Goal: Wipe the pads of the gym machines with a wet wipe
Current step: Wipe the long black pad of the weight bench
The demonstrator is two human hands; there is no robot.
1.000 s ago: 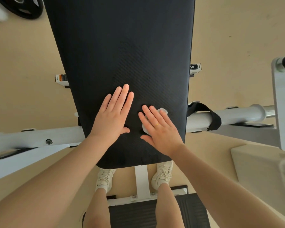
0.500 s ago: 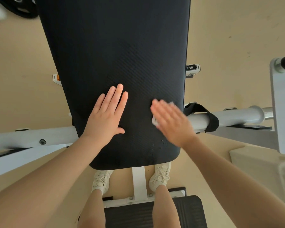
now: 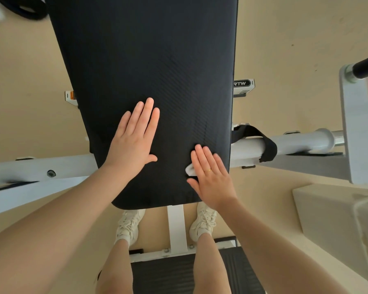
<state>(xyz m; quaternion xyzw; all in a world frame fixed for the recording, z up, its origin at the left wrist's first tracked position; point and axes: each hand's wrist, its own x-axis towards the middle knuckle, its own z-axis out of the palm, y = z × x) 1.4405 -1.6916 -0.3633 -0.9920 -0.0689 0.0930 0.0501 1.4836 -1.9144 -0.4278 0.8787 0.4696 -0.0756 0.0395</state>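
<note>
Seen from above, looking down over a person's bare arms and legs. At the far left top corner, part of a dark weight plate (image 3: 23,9) lies on the beige floor (image 3: 19,71). A white frame bar (image 3: 40,168) runs in from the left edge and passes under a long black pad (image 3: 140,49), which fills the middle of the view and narrows toward the person.

The left hand (image 3: 134,136) lies flat on the pad's lower left part, fingers straight and close together, thumb out to the side; its grip holds nothing.

Just to the right, the right hand (image 3: 210,177) lies flat near the pad's lower right edge, fingers straight, a ring on one finger. It presses a white wipe (image 3: 189,169) onto the pad. Only a small fold of the wipe shows, at the thumb side of the hand; the rest is hidden beneath the palm.

Below the pad's near end, two white shoes (image 3: 130,225) stand on either side of a white post (image 3: 175,225).

Right of the pad, a black strap (image 3: 261,143) wraps a white bar (image 3: 302,143), which meets a white upright (image 3: 357,128) at the right edge. A pale box-like shape (image 3: 327,219) sits at lower right; whether it holds anything cannot be told.
</note>
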